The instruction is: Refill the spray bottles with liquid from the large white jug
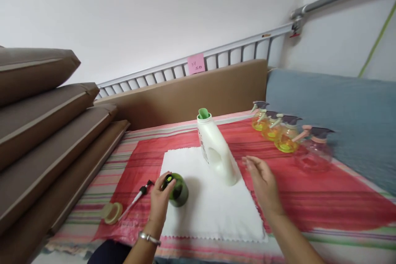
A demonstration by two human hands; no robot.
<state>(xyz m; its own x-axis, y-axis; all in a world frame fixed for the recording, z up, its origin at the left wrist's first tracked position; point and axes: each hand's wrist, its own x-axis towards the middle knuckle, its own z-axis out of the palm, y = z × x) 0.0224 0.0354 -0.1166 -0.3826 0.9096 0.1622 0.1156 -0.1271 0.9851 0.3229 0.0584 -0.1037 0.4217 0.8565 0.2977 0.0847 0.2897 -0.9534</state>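
My left hand (161, 196) grips a dark green bottle (181, 193) by its open top, fingers and thumb around the neck. The bottle stands on a white cloth (216, 214) and leans slightly. Behind it, a large white detergent jug (216, 152) with a green spout in its uncapped mouth rests on the same cloth. To the right of the jug, my right hand (262, 179) is held in the air, fingers apart from the thumb, touching nothing. A pump dispenser head (137, 198) with a white tube lies left of my left hand, beside a cream round cap (113, 213).
Several spray bottles (287, 140) stand in a row at the right, some with yellow liquid. Brown cushions (55, 144) are stacked at the left. A brown padded board (185, 95) and a metal railing line the back. A pink note (196, 64) hangs on the railing.
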